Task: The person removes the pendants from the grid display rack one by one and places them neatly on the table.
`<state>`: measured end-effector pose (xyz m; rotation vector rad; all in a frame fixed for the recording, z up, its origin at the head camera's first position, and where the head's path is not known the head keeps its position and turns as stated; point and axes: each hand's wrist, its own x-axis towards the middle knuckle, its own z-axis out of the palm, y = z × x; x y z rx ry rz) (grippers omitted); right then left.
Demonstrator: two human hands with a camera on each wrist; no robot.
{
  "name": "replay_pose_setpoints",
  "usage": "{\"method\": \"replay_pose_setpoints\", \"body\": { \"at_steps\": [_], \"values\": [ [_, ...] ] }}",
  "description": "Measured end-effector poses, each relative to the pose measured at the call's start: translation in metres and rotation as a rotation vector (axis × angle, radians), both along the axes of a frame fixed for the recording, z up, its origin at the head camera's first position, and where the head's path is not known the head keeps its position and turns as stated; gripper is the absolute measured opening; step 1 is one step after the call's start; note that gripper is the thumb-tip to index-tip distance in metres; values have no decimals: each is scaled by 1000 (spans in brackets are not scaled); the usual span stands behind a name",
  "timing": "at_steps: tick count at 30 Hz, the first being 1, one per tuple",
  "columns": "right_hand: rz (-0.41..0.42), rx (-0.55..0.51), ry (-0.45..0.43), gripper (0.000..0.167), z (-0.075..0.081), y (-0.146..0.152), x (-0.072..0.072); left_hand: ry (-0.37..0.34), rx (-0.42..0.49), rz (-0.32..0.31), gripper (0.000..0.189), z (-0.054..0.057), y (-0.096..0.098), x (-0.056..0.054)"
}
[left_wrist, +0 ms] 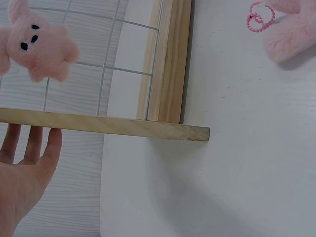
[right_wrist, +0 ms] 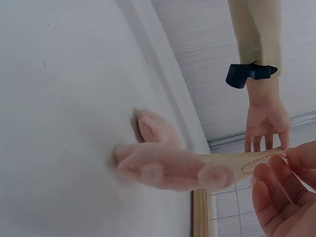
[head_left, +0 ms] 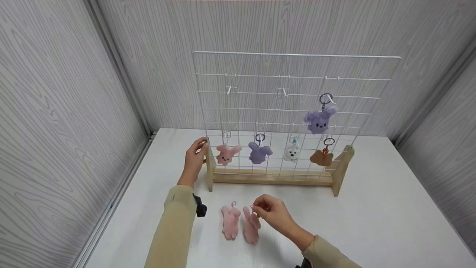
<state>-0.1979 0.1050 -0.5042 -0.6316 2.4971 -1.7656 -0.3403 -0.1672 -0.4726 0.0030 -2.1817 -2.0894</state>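
My left hand (head_left: 194,160) touches the outer side of the rack's left wooden post (head_left: 210,167); in the left wrist view its fairly straight fingers (left_wrist: 33,143) meet the wood. My right hand (head_left: 274,214) pinches the pink beaded chain (right_wrist: 261,162) of a pink plush bunny keychain (head_left: 251,230) between thumb and fingers. That bunny hangs tilted, its lower end close to the table; whether it touches cannot be told. A second pink plush bunny keychain (head_left: 230,223) lies just left of it, its beaded loop (left_wrist: 260,17) toward the rack.
A white wire grid (head_left: 297,56) stands on a wooden base (head_left: 273,178). On its hooks hang a pink bunny (head_left: 225,154), two purple bunnies (head_left: 259,153) (head_left: 319,122), a white plush animal (head_left: 292,152) and a brown plush (head_left: 322,158). Two upper hooks (head_left: 229,89) (head_left: 284,92) hold nothing.
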Motion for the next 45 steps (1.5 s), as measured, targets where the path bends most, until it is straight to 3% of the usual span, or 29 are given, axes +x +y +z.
{"method": "replay_pose_setpoints", "body": {
  "at_steps": [4,12,17,36,38,45],
  "values": [
    [-15,27,15,5,-1,0,-5,14,-9,6,35,0,0,0],
    [10,14,14,5,21,-4,-2,17,-18,0,39,0,1,1],
    [3,26,-1,5,21,-5,-6,10,-29,14,36,1,2,1],
    [36,37,-22,5,3,-5,-25,-12,-9,7,36,-1,2,0],
    [33,38,-33,6,-1,-5,-29,-14,-7,10,36,-2,2,-1],
    [-5,61,-45,5,-38,0,-52,6,-15,16,35,-1,2,0]
  ]
}}
